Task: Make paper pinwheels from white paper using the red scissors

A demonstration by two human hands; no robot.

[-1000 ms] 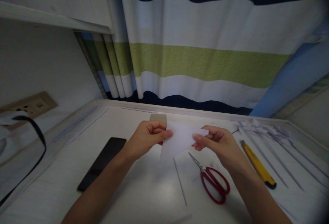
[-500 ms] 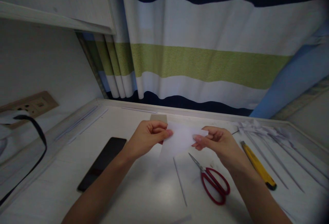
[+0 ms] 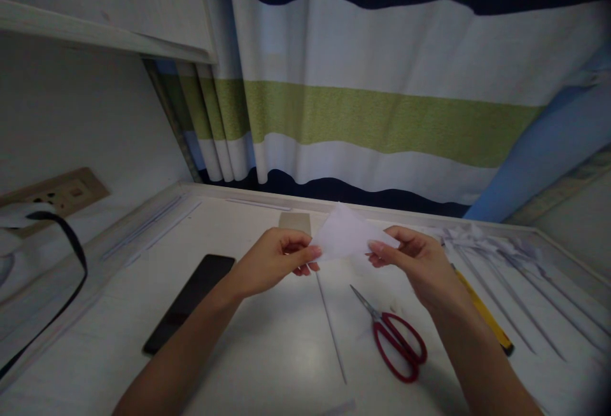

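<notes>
A small piece of white paper (image 3: 347, 233) is stretched between my two hands above the desk, one corner pointing away from me. My left hand (image 3: 281, 258) pinches its left corner between thumb and fingers. At the right corner, my right hand (image 3: 413, 257) grips it the same way. Below the paper lies a thin white stick (image 3: 331, 330), which looks like a rolled paper strip. Red-handled scissors (image 3: 392, 339) rest on the desk near my right wrist, tips pointing up and left. Behind my left hand is a small grey-beige square (image 3: 294, 221).
A black phone (image 3: 191, 301) lies left of my left forearm. My right forearm partly covers a yellow utility knife (image 3: 483, 311). White paper flowers with long stems (image 3: 501, 270) lie at the right. A striped curtain (image 3: 372, 117) hangs behind the desk; a black cable (image 3: 79, 263) runs at left.
The paper has turned: it hung down toward me before and now its corner points up and away. My right hand has shifted slightly right, and both hands still hold the paper.
</notes>
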